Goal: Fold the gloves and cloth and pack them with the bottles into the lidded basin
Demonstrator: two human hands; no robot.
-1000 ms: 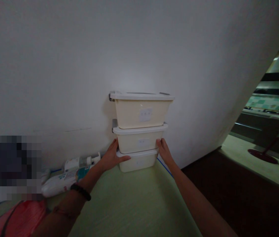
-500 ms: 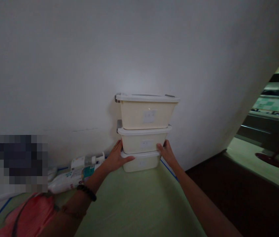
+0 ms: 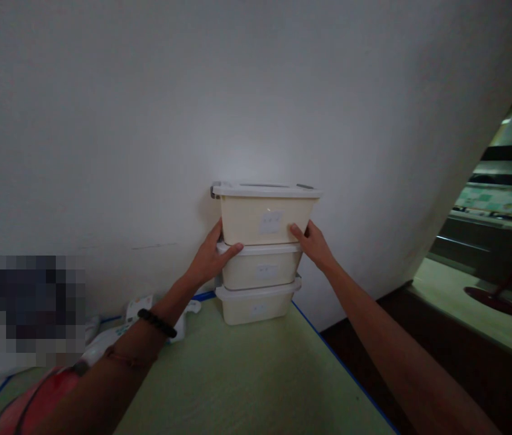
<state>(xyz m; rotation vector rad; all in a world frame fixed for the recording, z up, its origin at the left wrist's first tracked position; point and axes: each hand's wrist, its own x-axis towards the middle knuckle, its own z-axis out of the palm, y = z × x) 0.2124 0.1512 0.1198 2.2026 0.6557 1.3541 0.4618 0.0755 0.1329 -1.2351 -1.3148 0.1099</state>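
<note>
Three cream storage boxes with white lids stand stacked against the wall. The top box [image 3: 247, 220] is the widest and has grey latches and a pale label. Below it sit the middle box [image 3: 238, 269] and the bottom box [image 3: 235, 309]. My left hand [image 3: 211, 254] is against the left side at the joint of the top and middle boxes, its thumb across the middle lid's front edge and its fingertips hidden behind. My right hand [image 3: 314, 241] clasps the top box's lower right corner, thumb on the front, other fingers partly hidden.
The green tabletop [image 3: 238, 374] has blue edging, and its right edge drops to a dark floor [image 3: 401, 338]. White bottles [image 3: 138, 305] lie at the left by the wall, partly behind my left arm. A red item [image 3: 38, 399] sits at the front left. A fan stand [image 3: 494, 301] is at the far right.
Both hands have moved up the stack by one level, from around the middle box to the top box. The top box sits slightly farther left; the view has shifted a little.
</note>
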